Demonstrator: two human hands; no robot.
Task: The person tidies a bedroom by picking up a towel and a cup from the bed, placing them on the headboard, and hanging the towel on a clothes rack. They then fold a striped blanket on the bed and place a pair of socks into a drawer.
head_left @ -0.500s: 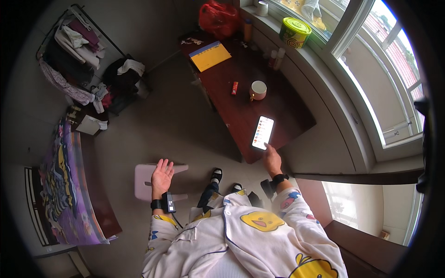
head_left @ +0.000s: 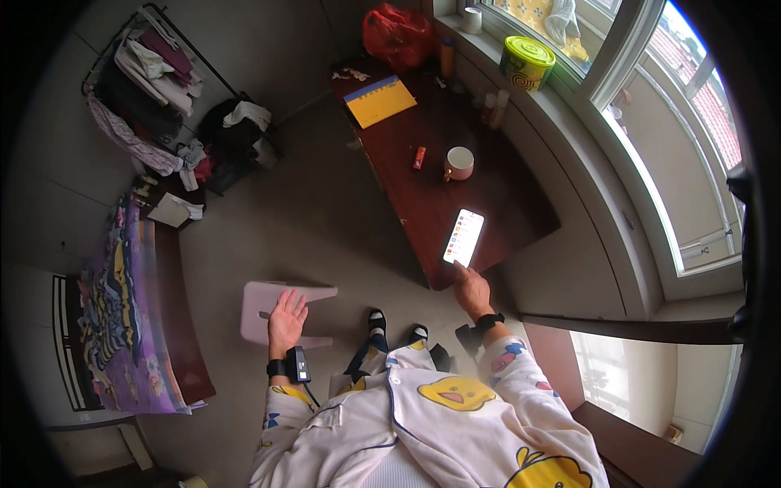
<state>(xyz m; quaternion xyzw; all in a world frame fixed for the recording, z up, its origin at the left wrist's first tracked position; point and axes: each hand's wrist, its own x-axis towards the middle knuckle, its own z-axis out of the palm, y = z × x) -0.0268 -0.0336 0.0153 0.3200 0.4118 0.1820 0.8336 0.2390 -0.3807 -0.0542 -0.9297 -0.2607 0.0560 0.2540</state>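
My left hand [head_left: 286, 321] is open, palm up and fingers spread, holding nothing. It hovers above a pale pink stool [head_left: 257, 313]. A white-screened smartphone [head_left: 464, 236] lies face up near the close end of the dark red-brown table [head_left: 419, 236]. At the phone's lower end is my right hand [head_left: 472, 289], with a finger stretched to the bottom of the lit screen. Its other fingers look bent and are partly hidden. Farther along the table stand a pink-and-white mug [head_left: 460, 165] and a small red packet [head_left: 419, 158].
A yellow notebook [head_left: 381, 102] and a red plastic bag [head_left: 399, 37] occupy the table's far end. On the windowsill sits a green tub [head_left: 527, 63]. Clothes hang from a rack [head_left: 154, 73] at the far left, with a bed [head_left: 134, 325] below it.
My right hand has shifted left along the phone's lower end, its fingertip going from the right corner toward the left. The whole view has turned slightly; my left hand stays spread.
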